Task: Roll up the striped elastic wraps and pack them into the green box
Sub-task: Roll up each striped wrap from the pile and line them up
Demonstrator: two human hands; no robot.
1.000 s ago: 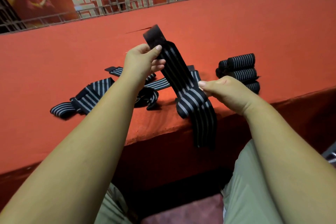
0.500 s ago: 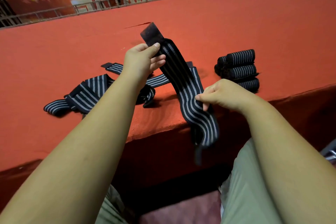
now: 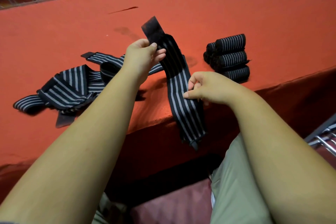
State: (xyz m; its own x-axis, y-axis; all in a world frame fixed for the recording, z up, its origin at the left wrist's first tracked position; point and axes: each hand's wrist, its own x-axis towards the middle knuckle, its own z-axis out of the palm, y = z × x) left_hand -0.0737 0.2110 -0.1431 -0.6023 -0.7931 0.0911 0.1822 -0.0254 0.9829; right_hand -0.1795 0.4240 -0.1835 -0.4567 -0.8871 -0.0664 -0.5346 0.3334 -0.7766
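Two hands pinch one wrap [image 3: 181, 96]: my left hand [image 3: 143, 56] near its top, right hand [image 3: 209, 87] midway, its length slanting down past the table [image 3: 254, 5] edge.

The striped wrap [image 3: 181, 96], doubled into a fold at the right hand [image 3: 209, 87] a second ago, now hangs as one flat band from the left hand [image 3: 143, 56] grip, past the near worktop [image 3: 236, 14] edge. The right thumb now lies on its striped face.
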